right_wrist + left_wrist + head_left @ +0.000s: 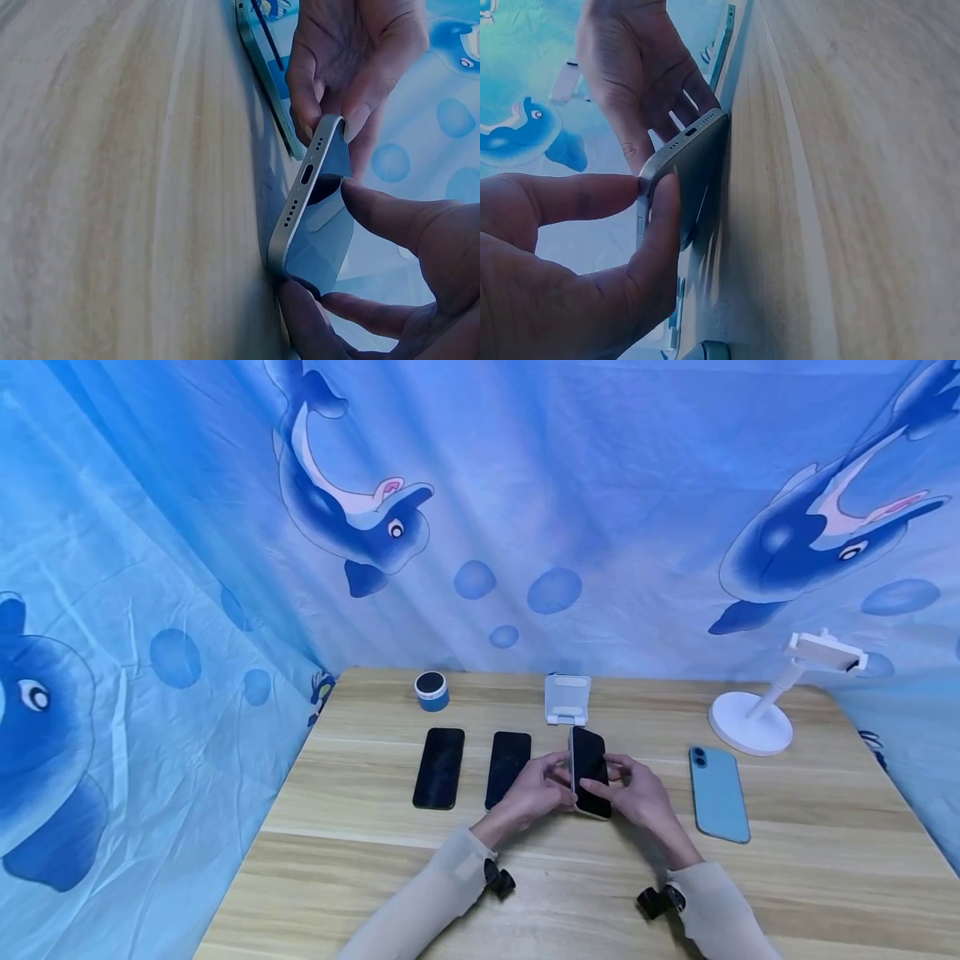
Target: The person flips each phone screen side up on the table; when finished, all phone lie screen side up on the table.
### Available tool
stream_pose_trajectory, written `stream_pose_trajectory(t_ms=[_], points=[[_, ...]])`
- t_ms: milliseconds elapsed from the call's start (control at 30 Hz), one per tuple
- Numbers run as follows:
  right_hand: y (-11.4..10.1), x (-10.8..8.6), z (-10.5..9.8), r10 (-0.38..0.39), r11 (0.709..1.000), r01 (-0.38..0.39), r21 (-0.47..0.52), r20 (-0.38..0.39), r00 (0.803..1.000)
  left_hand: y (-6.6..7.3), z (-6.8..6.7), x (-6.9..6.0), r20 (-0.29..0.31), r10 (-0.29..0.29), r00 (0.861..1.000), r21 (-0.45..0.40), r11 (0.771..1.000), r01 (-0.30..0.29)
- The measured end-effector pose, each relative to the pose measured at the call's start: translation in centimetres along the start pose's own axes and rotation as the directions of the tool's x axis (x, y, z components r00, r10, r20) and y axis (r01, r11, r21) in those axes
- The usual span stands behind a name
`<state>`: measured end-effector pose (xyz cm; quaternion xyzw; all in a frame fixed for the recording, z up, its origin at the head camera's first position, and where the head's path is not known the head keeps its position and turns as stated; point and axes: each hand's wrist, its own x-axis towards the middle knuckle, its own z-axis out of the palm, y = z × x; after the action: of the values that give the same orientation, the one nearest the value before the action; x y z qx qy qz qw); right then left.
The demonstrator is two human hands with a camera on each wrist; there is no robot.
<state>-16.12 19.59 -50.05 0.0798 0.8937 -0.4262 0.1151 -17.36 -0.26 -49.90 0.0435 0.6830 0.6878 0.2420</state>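
Both hands hold a smartphone [590,768] with a black screen, tilted above the table with its left edge raised. My left hand [531,789] pinches that left edge between thumb and finger. My right hand [637,792] grips the opposite edge, its thumb on the screen and its fingertips by the lower edge. In the right wrist view, the pale bottom edge of the phone [300,199] shows a charging port and speaker holes. Just left of my left hand lies a second black-screened smartphone [508,764], partly hidden by that hand.
Another dark smartphone [438,768] lies further left. Behind stand a blue round speaker [432,693] and a small white folding phone stand [567,696]. To the right are a light-blue smartphone [720,797], back up, and a white round-based stand [750,727]. A blue curtain [495,485] hangs behind the table.
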Motion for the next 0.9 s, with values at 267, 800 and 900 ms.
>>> stream_pose_trajectory(t_ms=[267,800,900], points=[[-0.1,0.2,0.2,-0.006,0.999,0.005,-0.035,-0.019,1.000,-0.1,0.0,-0.1,-0.037,-0.016,0.999,0.088,0.996,0.019],[-0.4,-0.1,1.0,-0.047,0.991,0.034,-0.129,-0.098,0.994,0.3,-0.2,-0.5,-0.038,0.034,0.999,0.370,0.929,-0.018],[-0.3,-0.2,1.2,-0.047,0.990,0.033,-0.139,-0.100,0.994,0.3,-0.3,-0.5,-0.045,0.030,0.999,0.438,0.899,-0.008]])
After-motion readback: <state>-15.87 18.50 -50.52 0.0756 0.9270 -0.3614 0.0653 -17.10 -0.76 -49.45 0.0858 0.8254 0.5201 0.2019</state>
